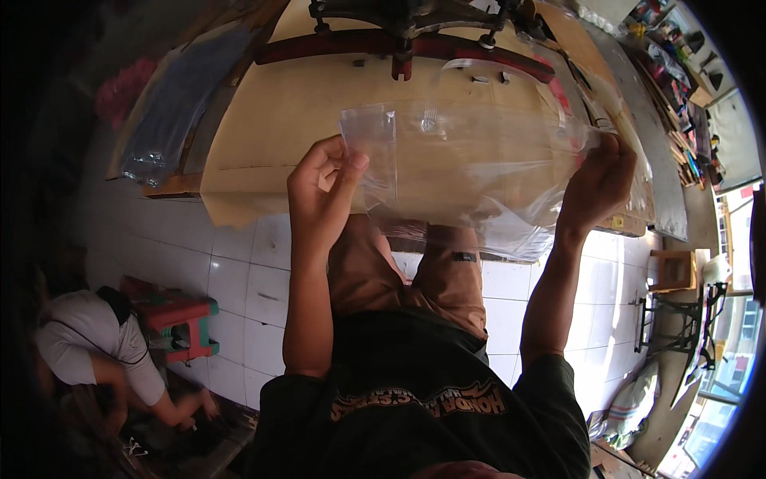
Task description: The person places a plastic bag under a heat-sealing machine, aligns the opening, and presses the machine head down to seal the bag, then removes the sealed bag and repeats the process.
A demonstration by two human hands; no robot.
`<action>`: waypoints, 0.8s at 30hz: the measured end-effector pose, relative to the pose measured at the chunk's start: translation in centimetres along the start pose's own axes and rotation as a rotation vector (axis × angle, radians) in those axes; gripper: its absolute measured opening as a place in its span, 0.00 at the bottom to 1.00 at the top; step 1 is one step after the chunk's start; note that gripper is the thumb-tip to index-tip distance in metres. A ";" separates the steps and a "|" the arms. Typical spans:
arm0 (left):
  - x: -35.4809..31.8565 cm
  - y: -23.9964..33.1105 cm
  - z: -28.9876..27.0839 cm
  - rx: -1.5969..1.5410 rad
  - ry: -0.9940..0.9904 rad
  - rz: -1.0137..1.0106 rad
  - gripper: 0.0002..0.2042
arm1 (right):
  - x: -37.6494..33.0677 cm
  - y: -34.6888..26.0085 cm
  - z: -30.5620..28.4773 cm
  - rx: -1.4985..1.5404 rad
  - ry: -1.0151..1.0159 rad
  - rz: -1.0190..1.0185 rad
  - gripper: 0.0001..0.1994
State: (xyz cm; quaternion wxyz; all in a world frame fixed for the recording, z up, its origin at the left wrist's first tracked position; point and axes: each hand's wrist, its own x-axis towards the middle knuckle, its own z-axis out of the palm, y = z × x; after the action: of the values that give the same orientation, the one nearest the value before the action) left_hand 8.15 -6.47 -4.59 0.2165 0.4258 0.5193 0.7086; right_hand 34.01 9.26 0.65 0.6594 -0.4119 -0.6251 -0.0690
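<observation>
A sheet of clear plastic [479, 176] is stretched between the two hands, over the near right part of the worktop [255, 144], its lower side reaching past the worktop's near edge. Whether any of it touches the worktop cannot be told. The left hand [319, 188] is at the worktop's near edge, partly closed, thumb against the plastic's left end and fingers curled by that edge. The right hand [602, 180], near the worktop's right side, is bunched tightly around the plastic's right end. A strip along the plastic's left end looks doubled, and creases run through its right half.

At the worktop's far side, a black frame [407, 16] carries a long red bar [335, 46] that reads as curved in this view. Just below the bar, a few small dark pieces rest on the worktop, one [359, 63] left of the frame.

Left of the worktop lies a plastic stack [187, 96], with a pinkish-red bundle [124, 89] beyond it. On the near left, well apart from the worktop, a co-worker [72, 335] bends low with arms forward, next to red and green stools [183, 327]. Right of the worktop, on the near side, are a wooden stool [673, 270] and a pale sack [634, 407]. White floor tiles [503, 295] show before the worktop.
</observation>
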 end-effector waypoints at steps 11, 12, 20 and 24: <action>-4.4 0.5 2.9 0.238 0.277 0.059 0.16 | 0.3 0.1 -0.4 -0.103 0.085 -0.063 0.06; -4.4 -0.5 2.5 0.247 0.256 0.066 0.17 | 0.3 0.0 -0.5 -0.094 0.080 -0.054 0.06; -5.2 1.1 3.4 0.013 0.246 -0.057 0.13 | 0.2 -0.1 -1.0 -0.105 0.079 -0.029 0.06; -5.0 1.7 2.5 -0.131 0.067 -0.198 0.10 | 0.1 -0.6 -1.3 -0.113 0.065 -0.001 0.06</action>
State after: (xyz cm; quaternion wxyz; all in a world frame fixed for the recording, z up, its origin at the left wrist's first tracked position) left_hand 13.20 -9.46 -4.71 0.2952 0.3335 0.5185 0.7299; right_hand 34.62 8.12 1.18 0.6551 -0.4457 -0.5986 -0.1181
